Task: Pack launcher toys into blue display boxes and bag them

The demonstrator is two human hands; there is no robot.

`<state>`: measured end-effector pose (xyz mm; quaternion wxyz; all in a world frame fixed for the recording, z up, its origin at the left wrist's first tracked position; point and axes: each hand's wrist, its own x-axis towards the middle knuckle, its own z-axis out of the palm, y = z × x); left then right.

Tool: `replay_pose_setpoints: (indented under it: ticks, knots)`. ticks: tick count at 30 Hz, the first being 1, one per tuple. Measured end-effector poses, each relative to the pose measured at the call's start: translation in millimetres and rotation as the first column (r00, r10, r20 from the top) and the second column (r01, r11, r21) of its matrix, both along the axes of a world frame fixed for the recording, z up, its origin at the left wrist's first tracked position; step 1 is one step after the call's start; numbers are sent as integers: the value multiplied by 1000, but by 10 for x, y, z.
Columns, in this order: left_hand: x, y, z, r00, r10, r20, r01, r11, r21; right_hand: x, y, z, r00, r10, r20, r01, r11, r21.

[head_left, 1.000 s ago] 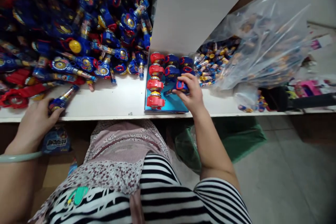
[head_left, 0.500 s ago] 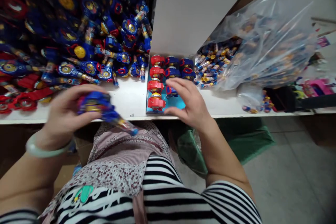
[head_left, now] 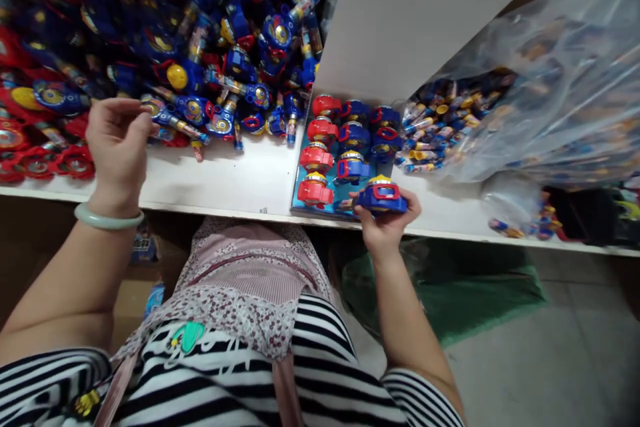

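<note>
My right hand (head_left: pixel 385 232) grips a blue toy (head_left: pixel 383 197), which has a red frame on its side and a yellow top. It holds the toy over the near right corner of a display box (head_left: pixel 294 203) with a blue inside. Red toys (head_left: pixel 315 159) stand in the box's left column, and blue toys (head_left: pixel 354 136) fill spots in the other columns. My left hand (head_left: pixel 120 140) is over the near edge of a heap of blue and red toys (head_left: pixel 193 109), its thumb and fingers apart; nothing shows in it.
The box's white lid (head_left: pixel 400 13) stands upright behind it. To the right, small candy tubes (head_left: pixel 435 123) spill from a clear plastic bag (head_left: pixel 575 80). A small clear bag (head_left: pixel 510 197) lies by the white table's (head_left: pixel 235 183) front edge. Green sacking (head_left: pixel 465 293) is on the floor.
The blue toy my left hand held has left it, and that hand has moved left to the heap. My right hand, empty before, now holds a blue toy at the box's front.
</note>
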<state>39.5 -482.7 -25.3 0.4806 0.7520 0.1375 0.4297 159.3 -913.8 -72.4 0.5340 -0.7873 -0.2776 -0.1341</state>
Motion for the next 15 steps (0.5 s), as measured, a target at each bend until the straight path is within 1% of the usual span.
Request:
replay_pose_setpoints:
  ticks: [2,4,5,7,8,9,10,11,13,14,15]
  knots:
    - [-177,195,-68,993,79,-88,-70,993,95,12,55,-84,1000,6,-20,-5,999,54]
    - [-331,309,-115,966,214,-145,-185,964,191,18,36,-86,998,50,-45,-44,992,121]
    - [-391,356,-136,942,279,-188,-232,943,239,29,-6,-80,997,64,-50,-57,989,140]
    - [-471,466,-185,876,383,-292,-284,901,329,88,-126,-112,999,30,-20,-27,992,126]
    - [-494,534,-211,834,415,-364,-280,886,369,138,-181,-164,996,-61,61,55,993,102]
    - [-508,607,-238,796,437,-419,-272,877,397,197,-216,-240,976,-161,149,153,986,67]
    - [-513,677,-264,763,440,-473,-246,875,417,255,-225,-331,954,-232,191,230,973,38]
    - [-506,732,-288,735,431,-524,-212,879,426,304,-205,-424,951,-257,170,256,966,29]
    - [-452,764,-327,692,396,-604,-129,890,436,342,-108,-552,964,-252,86,252,968,20]
    - [-400,735,-344,660,378,-649,-72,892,447,328,-51,-563,967,-249,42,249,968,18]
    - [-334,680,-359,621,369,-692,-17,889,458,297,-1,-529,968,-250,-2,250,968,-2]
